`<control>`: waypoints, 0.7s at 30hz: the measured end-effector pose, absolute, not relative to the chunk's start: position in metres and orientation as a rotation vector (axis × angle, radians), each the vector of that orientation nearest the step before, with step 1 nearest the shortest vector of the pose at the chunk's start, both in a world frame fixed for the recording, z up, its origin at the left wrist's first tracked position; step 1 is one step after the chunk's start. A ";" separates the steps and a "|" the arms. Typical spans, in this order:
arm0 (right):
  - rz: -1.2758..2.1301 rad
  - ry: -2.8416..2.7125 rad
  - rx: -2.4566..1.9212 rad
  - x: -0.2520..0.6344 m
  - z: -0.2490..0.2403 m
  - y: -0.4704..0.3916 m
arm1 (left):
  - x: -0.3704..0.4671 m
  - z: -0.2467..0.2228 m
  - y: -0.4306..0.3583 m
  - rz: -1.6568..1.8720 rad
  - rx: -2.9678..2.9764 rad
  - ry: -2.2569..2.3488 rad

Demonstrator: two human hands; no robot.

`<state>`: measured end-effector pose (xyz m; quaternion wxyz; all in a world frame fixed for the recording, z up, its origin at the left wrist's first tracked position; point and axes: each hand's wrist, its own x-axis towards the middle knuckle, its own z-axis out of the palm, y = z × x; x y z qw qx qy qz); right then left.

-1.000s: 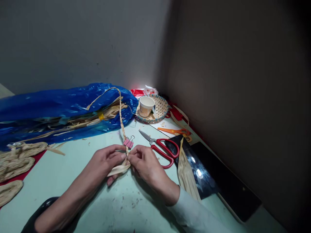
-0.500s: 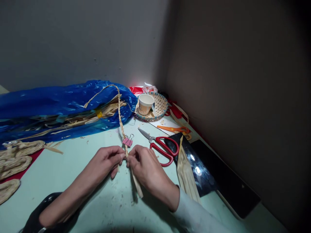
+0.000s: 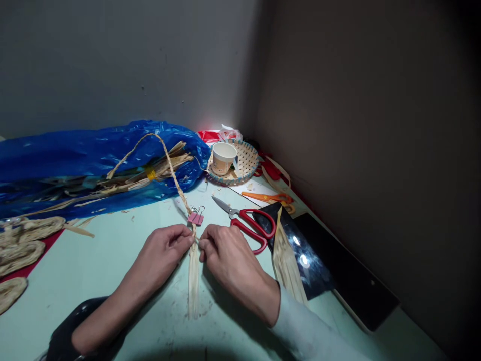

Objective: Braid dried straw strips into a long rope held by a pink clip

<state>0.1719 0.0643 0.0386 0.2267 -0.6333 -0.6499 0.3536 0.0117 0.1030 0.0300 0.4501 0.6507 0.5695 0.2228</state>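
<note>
A braided cord of pale dry plant fibre [image 3: 172,168] runs from the blue bag down to my hands, with a pink binder clip [image 3: 196,218] gripping it just above my fingers. My left hand [image 3: 169,248] pinches the cord's left side below the clip. On the right, my right hand [image 3: 227,255] is closed with thumb and fingertips on a thin strand that crosses the cord. Flat loose fibre strips [image 3: 193,286] hang from between the hands toward me over the pale green table. The folded fingers partly hide the strands.
Red-handled scissors [image 3: 251,225] lie open right of my hands, beside a dry husk strip [image 3: 287,260] and dark flat panels [image 3: 347,273]. Behind are a blue plastic bag [image 3: 75,145] of fibres, a paper cup [image 3: 224,159] in a woven basket [image 3: 250,165], and orange scissors [image 3: 266,196]. Coiled braided pieces [image 3: 33,235] lie left.
The loose strips have swung from slanting under my right hand to hanging straight between both hands. My right hand has drawn slightly away from the left. The cord's upper loop has tipped left.
</note>
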 end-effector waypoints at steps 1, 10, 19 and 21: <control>0.965 -1.802 -1.760 0.172 0.039 0.064 | 0.011 0.030 0.103 0.556 1.640 1.412; 0.741 -1.953 -1.721 0.155 0.039 0.046 | 0.006 0.030 0.103 0.569 1.578 1.408; 0.469 -2.261 -1.580 0.142 0.022 0.031 | -0.001 0.029 0.099 0.517 1.233 1.281; 0.478 -2.265 -1.573 0.143 0.022 0.031 | -0.003 0.030 0.098 0.517 1.181 1.244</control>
